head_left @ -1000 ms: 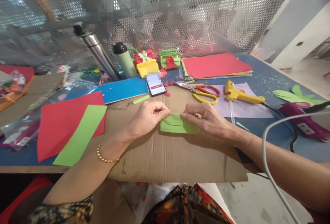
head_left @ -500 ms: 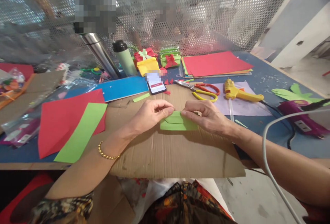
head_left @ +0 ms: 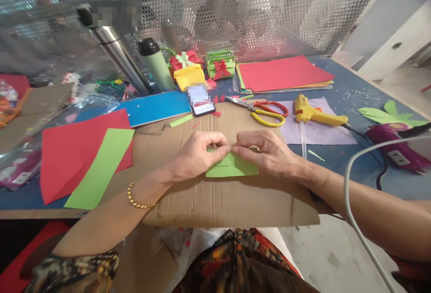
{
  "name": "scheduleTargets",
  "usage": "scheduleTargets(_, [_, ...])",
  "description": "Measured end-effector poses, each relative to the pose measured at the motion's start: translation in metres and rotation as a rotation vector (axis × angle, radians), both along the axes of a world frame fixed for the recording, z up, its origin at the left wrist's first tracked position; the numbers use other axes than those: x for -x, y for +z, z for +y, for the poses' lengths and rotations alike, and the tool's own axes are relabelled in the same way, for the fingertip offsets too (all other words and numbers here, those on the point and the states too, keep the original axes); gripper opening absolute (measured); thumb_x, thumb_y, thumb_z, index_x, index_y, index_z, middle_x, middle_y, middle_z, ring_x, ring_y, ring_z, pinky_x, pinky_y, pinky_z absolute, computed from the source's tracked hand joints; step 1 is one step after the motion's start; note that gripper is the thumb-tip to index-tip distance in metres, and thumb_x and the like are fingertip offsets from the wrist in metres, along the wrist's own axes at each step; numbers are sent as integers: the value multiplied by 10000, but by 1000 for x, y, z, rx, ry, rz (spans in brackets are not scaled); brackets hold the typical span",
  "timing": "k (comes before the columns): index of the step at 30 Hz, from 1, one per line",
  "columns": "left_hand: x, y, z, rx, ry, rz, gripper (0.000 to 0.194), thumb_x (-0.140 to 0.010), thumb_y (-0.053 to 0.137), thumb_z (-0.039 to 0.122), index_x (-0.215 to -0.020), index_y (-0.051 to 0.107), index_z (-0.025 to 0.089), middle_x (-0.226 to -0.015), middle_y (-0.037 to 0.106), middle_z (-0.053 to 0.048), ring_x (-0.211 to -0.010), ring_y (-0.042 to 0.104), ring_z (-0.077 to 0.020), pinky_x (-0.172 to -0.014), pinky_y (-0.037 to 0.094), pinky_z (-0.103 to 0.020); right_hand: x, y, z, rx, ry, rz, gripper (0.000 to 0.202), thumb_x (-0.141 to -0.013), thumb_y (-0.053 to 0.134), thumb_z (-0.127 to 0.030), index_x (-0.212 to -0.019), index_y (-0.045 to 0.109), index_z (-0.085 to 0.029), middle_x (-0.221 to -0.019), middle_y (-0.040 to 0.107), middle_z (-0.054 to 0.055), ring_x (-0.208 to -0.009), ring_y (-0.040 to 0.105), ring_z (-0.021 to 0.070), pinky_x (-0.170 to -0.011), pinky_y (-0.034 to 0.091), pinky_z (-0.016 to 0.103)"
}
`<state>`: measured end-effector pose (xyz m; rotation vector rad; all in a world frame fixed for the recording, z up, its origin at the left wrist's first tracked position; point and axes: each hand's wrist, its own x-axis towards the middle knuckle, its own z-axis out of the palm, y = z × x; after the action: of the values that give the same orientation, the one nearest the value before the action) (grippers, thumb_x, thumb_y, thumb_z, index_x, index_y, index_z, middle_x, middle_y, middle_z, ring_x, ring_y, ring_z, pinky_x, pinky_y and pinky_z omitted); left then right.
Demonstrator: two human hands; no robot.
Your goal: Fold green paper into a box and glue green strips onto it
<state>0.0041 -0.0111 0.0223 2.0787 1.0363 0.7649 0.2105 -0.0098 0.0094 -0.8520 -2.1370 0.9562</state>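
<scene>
Both hands pinch the top edge of a folded piece of green paper just above a cardboard sheet. My left hand grips it from the left, thumb and forefinger pressed together. My right hand holds it from the right in a like pinch. The two thumb tips nearly meet at the middle of the edge, and the fingers hide part of the fold. Scissors with red and yellow handles lie beyond my right hand. A phone lies beyond my left hand.
To the left, a green strip overlaps red paper. A yellow glue gun rests on purple paper to the right, near a purple power strip. A white cable crosses above my right forearm. Bottles, small paper bags and stacked red paper stand behind.
My hands have drawn closer together along the paper's top edge, the thumbs now almost touching. The camera view has shifted slightly, so the background sits higher.
</scene>
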Motion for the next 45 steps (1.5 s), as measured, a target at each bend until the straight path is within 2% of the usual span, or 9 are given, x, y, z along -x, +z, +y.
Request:
scheduleTargets(5, [2,6,-1,-37,57,26,235,-892,581,280,-688,632,177,-656,645,10,-624,540,-117,-594,421,-244,-5,2,4,97,-27,-19,540,-998,505,-601,-638,484,-198,-634,478,-27,-600,407,99,-589,325,275])
scheduleTargets(9, [8,11,3,-123,122,81,226,-890,597,281,-697,658,181,-685,692,2,-656,590,-132,-634,444,-255,-14,1,14,157,-195,47,681,-988,374,-749,-743,644,-174,-750,646,44,-717,559,149,-715,419,305])
scheduleTargets(12, [10,11,6,-164,128,93,233,-891,585,266,-683,650,185,-677,702,1,-649,595,-136,-635,444,-260,-15,0,19,150,-216,-28,715,-931,401,-821,-664,584,-184,-648,553,13,-638,493,133,-636,378,297])
scheduleTargets(16, [11,9,7,-201,133,114,228,-887,580,253,-679,645,185,-672,706,-2,-649,591,-138,-663,444,-274,-10,-2,18,133,-118,-89,599,-913,531,-701,-588,426,-210,-575,347,-48,-556,324,95,-528,243,280])
scheduleTargets(21, [10,10,5,-149,109,100,231,-892,579,261,-691,658,180,-684,704,0,-658,596,-131,-657,446,-259,-8,0,13,89,-101,-49,440,-931,534,-454,-585,417,-207,-593,386,-42,-576,350,94,-571,264,286])
scheduleTargets(26, [11,13,6,-106,85,77,243,-897,580,278,-688,653,177,-667,690,-1,-645,579,-127,-621,436,-252,-11,3,11,145,-86,-21,444,-938,525,-445,-592,366,-217,-618,360,-45,-590,336,97,-594,270,296])
scheduleTargets(30, [10,9,6,-82,91,76,229,-898,585,280,-708,659,177,-699,709,-17,-665,593,-141,-626,443,-263,-11,1,14,164,-75,-97,513,-991,423,-605,-652,383,-223,-656,342,-41,-622,341,112,-600,279,300])
scheduleTargets(34, [5,2,1,-124,89,122,229,-918,599,283,-720,657,183,-713,703,-8,-699,600,-145,-824,486,-331,-5,-3,12,142,-16,-70,640,-951,450,-762,-626,388,-215,-635,325,-48,-601,323,102,-571,264,291])
scheduleTargets(45, [21,11,16,-67,179,-33,396,-1002,502,430,-790,703,163,-803,753,-71,-762,675,-172,-708,528,-276,-7,-3,10,43,-72,2,467,-969,532,-456,-597,397,-210,-604,371,-49,-567,347,88,-565,278,277])
